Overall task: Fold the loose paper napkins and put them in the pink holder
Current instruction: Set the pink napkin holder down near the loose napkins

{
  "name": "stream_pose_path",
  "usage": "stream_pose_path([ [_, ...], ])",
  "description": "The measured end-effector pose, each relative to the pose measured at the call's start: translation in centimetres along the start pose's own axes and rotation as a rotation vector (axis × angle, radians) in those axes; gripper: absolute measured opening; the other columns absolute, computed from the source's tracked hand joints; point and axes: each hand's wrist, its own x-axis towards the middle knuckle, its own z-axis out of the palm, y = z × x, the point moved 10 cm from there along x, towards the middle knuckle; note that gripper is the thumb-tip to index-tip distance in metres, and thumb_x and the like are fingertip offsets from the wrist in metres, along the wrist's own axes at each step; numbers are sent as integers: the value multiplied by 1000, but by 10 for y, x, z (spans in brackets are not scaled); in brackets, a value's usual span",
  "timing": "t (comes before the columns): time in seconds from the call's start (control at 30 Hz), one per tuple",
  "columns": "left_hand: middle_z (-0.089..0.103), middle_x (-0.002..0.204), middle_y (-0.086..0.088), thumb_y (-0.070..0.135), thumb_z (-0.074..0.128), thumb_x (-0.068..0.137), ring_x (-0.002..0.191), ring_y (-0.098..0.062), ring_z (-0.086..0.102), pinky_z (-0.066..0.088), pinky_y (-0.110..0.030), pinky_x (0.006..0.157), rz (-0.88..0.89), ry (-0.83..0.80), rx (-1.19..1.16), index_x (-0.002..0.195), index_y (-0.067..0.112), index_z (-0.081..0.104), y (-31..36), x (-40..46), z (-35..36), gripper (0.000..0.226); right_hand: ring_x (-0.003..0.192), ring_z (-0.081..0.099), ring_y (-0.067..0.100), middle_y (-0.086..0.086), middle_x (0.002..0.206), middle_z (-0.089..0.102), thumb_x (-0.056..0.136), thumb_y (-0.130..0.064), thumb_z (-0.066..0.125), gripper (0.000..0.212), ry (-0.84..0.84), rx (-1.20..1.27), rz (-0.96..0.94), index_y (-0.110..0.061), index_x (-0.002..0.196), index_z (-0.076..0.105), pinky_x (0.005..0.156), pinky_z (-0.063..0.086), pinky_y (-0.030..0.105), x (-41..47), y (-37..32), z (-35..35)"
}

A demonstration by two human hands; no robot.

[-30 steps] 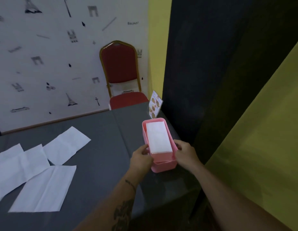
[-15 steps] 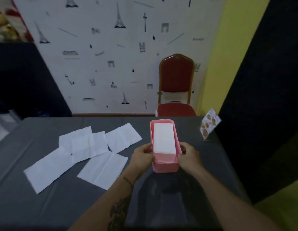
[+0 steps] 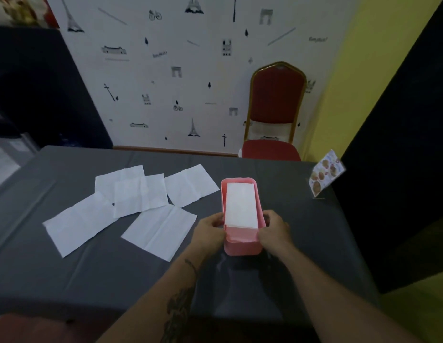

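A pink holder [image 3: 242,247] stands on the grey table [image 3: 91,268], long side pointing away from me. Folded white napkins [image 3: 241,205] lie stacked inside it. My left hand [image 3: 209,231] grips its near left side and my right hand [image 3: 273,230] grips its near right side. Several loose white napkins [image 3: 161,227] lie unfolded and overlapping on the table to the left of the holder.
A small menu card [image 3: 325,174] stands near the table's far right corner. A red chair [image 3: 275,112] with a gold frame stands behind the table against the patterned wall. The table's right edge runs close to the holder.
The view has swung left, bringing all the loose napkins into sight. Both hands stay on the holder's near end; the holder now sits nearer the table's middle.
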Motion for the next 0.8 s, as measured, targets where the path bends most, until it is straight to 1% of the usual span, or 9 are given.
stream_pose_path([
  [0.17,61,132,2,6,61,90,119,-24,59,50,-48,95,6,1,23,136,27,54,-3,3,2,51,123,56,29,7,135,56,89,-4,65,52,-5,-15,4,-22,135,48,89,58,47,-1,6,0],
  [0.37,58,135,-2,10,65,89,120,-26,58,50,-48,99,-3,13,68,137,22,50,-1,5,-1,51,123,56,29,7,134,57,87,-7,68,54,-10,-76,-26,-21,136,48,89,55,41,-2,3,-6],
  [0.47,55,138,-4,10,62,89,122,-27,56,48,-44,101,13,57,132,139,19,47,3,2,-13,53,117,58,26,5,128,57,81,-12,73,56,47,-197,-101,-21,132,49,88,57,41,-6,-9,-15],
  [0.57,57,136,-4,6,57,89,118,-25,57,49,-43,101,40,103,170,134,20,52,5,-2,-32,47,114,57,22,2,129,55,83,-16,69,56,95,-286,-214,-22,134,48,87,56,38,-11,-32,-18],
  [0.67,60,130,-3,7,55,90,113,-22,59,50,-40,100,61,158,191,129,20,56,3,-8,-61,41,121,54,23,1,138,52,85,-14,64,57,96,-287,-315,-24,139,47,93,54,39,-19,-60,-10],
  [0.8,65,120,-4,11,52,93,103,-19,60,48,-30,92,92,226,207,121,18,62,-6,-12,-109,30,121,54,23,3,137,55,86,-10,59,52,60,-253,-440,-21,136,51,97,51,41,-33,-101,14],
])
